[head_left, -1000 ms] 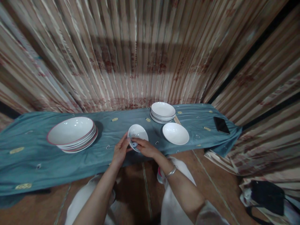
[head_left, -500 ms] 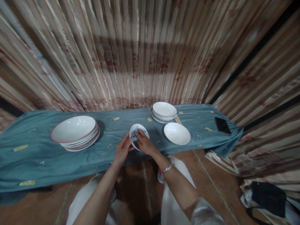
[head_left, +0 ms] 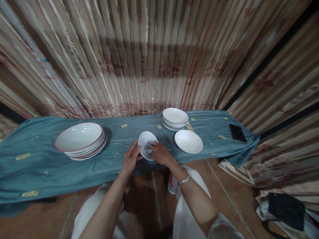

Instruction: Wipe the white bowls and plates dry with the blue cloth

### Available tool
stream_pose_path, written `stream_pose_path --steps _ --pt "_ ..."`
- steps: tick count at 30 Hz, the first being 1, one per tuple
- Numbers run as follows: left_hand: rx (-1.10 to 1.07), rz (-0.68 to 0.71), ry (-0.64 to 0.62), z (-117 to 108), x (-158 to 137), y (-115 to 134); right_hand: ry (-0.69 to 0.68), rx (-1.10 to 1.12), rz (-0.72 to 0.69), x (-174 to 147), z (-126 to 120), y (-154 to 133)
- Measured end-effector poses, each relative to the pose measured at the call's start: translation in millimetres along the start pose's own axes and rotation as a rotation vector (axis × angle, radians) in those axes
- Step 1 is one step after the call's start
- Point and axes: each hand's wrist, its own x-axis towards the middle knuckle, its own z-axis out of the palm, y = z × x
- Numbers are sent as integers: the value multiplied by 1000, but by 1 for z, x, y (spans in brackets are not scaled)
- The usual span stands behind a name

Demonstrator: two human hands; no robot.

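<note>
Tilted toward me over the table's near edge is a small white bowl (head_left: 145,137). My left hand (head_left: 131,156) grips its left rim, thumb on the inside and fingers behind. Inside the bowl, my right hand (head_left: 160,153) presses a light blue cloth (head_left: 149,146) against the lower right of the inner surface; its fingers are closed on the cloth. A shallow white bowl (head_left: 188,141) rests on the table to the right of my hands. Behind it stands a stack of white bowls (head_left: 174,117).
The table wears a teal cloth (head_left: 124,136). Large red-rimmed bowls (head_left: 79,137) are stacked at the left. A phone (head_left: 237,133) lies near the right end. Curtains (head_left: 144,73) hang behind the table, and a black bag (head_left: 286,210) sits at the lower right.
My right hand has moved right and down within the bowl, taking the cloth from the upper left to the lower right side. My left hand keeps its hold.
</note>
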Motion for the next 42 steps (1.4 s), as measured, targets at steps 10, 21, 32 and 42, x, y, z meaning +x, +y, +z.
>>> stream_pose_path --steps 10,21,32,42 --pt "8 1 -7 -3 6 -3 -158 341 -52 -6 -8 12" --pt "24 -3 -1 -1 4 0 -25 1066 -2 -4 11 2" --pt "-3 -33 -36 0 3 1 433 525 -67 20 -5 -18" --pt "21 5 -78 1 -2 2 386 120 74 45 -8 5"
